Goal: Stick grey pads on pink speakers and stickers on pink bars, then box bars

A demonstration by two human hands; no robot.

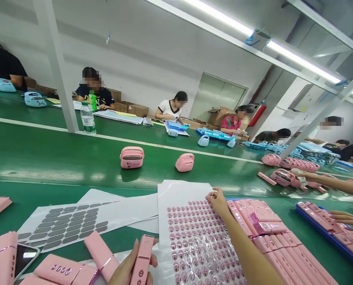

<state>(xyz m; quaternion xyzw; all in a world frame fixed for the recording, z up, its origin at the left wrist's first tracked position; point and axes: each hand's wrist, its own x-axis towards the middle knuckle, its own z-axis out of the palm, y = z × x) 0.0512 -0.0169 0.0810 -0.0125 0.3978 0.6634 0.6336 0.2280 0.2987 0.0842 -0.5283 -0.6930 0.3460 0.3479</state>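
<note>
My left hand (pixel 126 267) is closed around a narrow pink plastic panel (pixel 143 257), held upright with round button marks near its lower end. My right hand (pixel 219 202) reaches to the upper right of a white sheet of round pink stickers (pixel 194 233). Its thumb and index finger are pinched by the end of the top sticker row; whatever is between the fingertips is too small to make out. Clear crinkled film (pixel 207 253) covers the lower stickers. More pink panels (pixel 102 253) lie beside my left hand.
Rows of pink panels (pixel 283 245) fill a tray at right. Sheets of grey oval stickers (pixel 72 223) lie left, near a phone (pixel 26 257). Two pink handled cases (pixel 131 157) stand beyond. A co-worker's hands (pixel 348 219) work at far right; several people sit across the bench.
</note>
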